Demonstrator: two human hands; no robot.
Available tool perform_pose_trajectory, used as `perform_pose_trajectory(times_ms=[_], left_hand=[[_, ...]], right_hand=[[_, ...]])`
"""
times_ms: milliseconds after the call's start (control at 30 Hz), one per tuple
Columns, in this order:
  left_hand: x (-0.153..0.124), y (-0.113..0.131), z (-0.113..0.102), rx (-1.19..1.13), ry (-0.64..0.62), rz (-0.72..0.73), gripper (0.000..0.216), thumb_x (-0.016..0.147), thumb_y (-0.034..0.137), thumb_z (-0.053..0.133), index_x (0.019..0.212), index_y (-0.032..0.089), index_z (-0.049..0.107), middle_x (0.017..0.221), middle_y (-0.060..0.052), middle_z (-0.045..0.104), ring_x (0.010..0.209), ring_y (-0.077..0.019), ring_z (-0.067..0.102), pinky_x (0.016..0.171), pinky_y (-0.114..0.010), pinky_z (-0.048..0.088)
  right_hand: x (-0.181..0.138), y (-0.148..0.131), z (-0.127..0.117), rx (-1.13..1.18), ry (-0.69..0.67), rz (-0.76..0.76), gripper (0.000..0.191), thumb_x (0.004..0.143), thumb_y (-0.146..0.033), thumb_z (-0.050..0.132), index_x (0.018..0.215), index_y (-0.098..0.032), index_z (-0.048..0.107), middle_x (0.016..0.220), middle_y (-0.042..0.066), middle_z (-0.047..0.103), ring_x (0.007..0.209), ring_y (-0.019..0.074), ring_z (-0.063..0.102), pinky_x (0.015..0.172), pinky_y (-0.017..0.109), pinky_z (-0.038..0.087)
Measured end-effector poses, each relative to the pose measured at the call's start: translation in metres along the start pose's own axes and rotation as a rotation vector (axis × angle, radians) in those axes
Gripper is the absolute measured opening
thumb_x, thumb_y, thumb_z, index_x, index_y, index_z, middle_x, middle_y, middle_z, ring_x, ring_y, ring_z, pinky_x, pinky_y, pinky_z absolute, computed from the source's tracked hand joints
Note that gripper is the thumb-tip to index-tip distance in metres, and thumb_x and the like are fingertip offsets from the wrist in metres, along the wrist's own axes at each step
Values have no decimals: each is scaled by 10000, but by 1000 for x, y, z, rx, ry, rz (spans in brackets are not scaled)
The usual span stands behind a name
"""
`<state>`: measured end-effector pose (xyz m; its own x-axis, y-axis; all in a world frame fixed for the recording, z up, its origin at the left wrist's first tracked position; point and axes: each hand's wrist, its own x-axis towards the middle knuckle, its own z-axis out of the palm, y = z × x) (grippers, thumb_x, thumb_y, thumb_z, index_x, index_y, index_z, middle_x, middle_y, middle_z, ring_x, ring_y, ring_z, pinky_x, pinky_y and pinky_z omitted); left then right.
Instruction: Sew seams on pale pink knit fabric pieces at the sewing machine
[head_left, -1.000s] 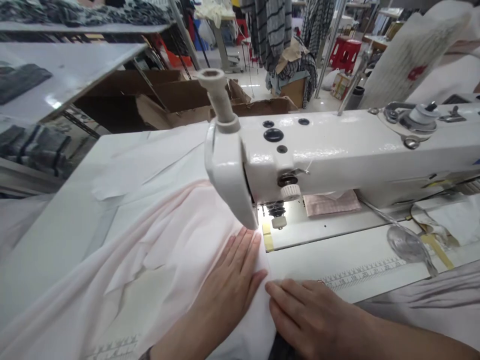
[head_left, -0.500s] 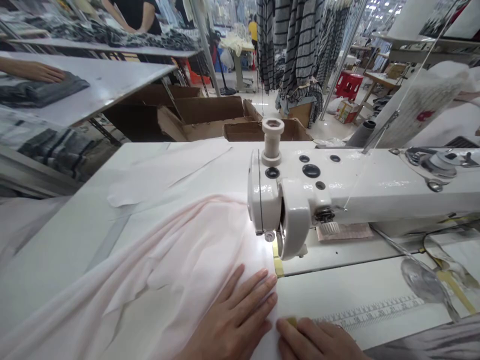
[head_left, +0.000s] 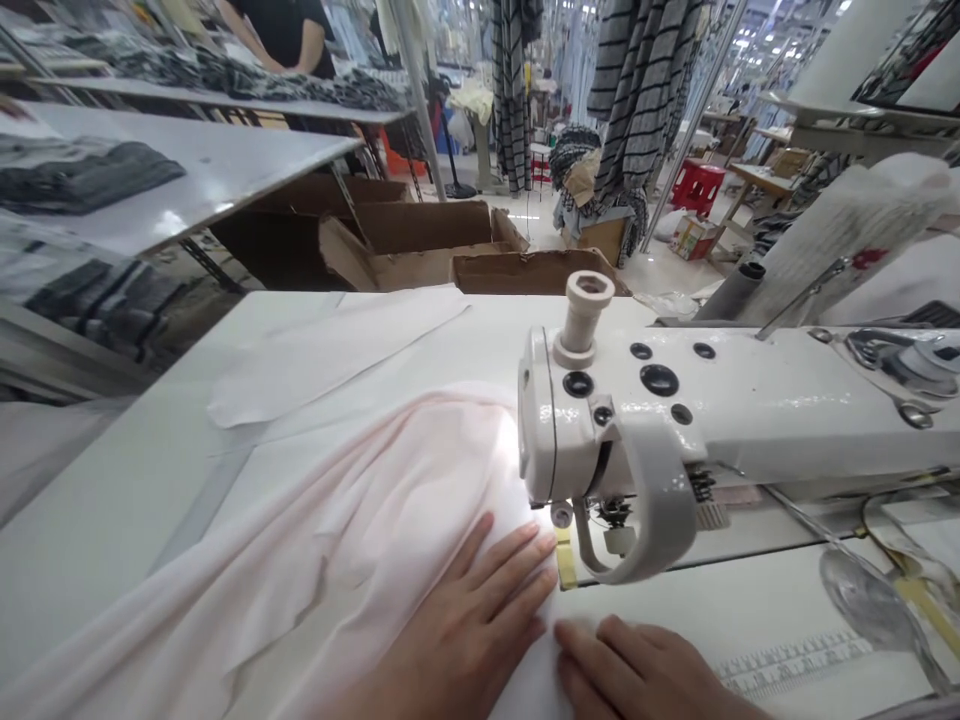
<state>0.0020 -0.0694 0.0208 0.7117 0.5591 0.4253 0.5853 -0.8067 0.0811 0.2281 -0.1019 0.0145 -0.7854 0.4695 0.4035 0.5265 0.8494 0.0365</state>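
Pale pink fabric (head_left: pixel 420 470) lies in folds across the machine table, its right edge running under the head of a white sewing machine (head_left: pixel 720 390). My left hand (head_left: pixel 480 620) rests flat on this fabric just short of the needle area, fingers stretched forward and slightly spread. Close beside it, my right hand (head_left: pixel 637 665) has curled fingers at the fabric's right edge and appears to pinch it; the thumb is hidden. A yellow guide piece (head_left: pixel 565 558) sits by the fabric edge, ahead of my left fingertips. The machine head hides the needle and presser foot.
Another pale cut piece (head_left: pixel 330 350) lies at the table's back left. Cardboard boxes (head_left: pixel 420 225) stand behind the table. A printed ruler (head_left: pixel 802 660) and a metal lever plate (head_left: pixel 870 600) are at right. At the back, a person (head_left: pixel 289 40) works at a table.
The view has shifted, so the machine appears lower and farther right. Both hands keep nearly the same place on the fabric. Another person's hand on the left table has gone from the grey cloth.
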Motion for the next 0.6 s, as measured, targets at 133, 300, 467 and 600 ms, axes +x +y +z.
perform_pose_trajectory(times_ms=[133, 300, 467, 600], left_hand=[[9, -7, -2, -63, -46, -40, 308, 929, 92, 423, 1151, 177, 618, 1271, -73, 650, 1246, -198, 555, 1146, -437, 365], [14, -16, 5, -90, 35, -109, 272, 922, 140, 459, 1116, 224, 629, 1125, -59, 682, 1118, -202, 624, 1134, -417, 381], [18, -27, 10, -135, -2, -145, 230, 917, 175, 475, 1082, 255, 614, 1049, -33, 667, 1058, -201, 641, 1095, -416, 433], [26, -36, 9, -126, 33, -123, 166, 932, 176, 454, 947, 244, 605, 975, -38, 658, 1048, -189, 631, 1078, -416, 447]], right_hand=[[8, 10, 0, 19, 53, -20, 232, 921, -76, 430, 923, -137, 654, 985, 73, 743, 625, 161, 614, 426, 264, 435], [22, 23, -7, 43, 15, -41, 266, 901, -60, 408, 928, -99, 670, 957, 118, 735, 620, 173, 624, 435, 276, 464], [31, 36, -20, 64, -118, -80, 298, 868, -43, 413, 1008, -68, 674, 1075, 153, 712, 641, 179, 628, 518, 293, 518], [31, 44, -17, -6, -92, -117, 366, 808, -13, 417, 1082, -59, 655, 1096, 161, 705, 791, 211, 664, 503, 291, 522]])
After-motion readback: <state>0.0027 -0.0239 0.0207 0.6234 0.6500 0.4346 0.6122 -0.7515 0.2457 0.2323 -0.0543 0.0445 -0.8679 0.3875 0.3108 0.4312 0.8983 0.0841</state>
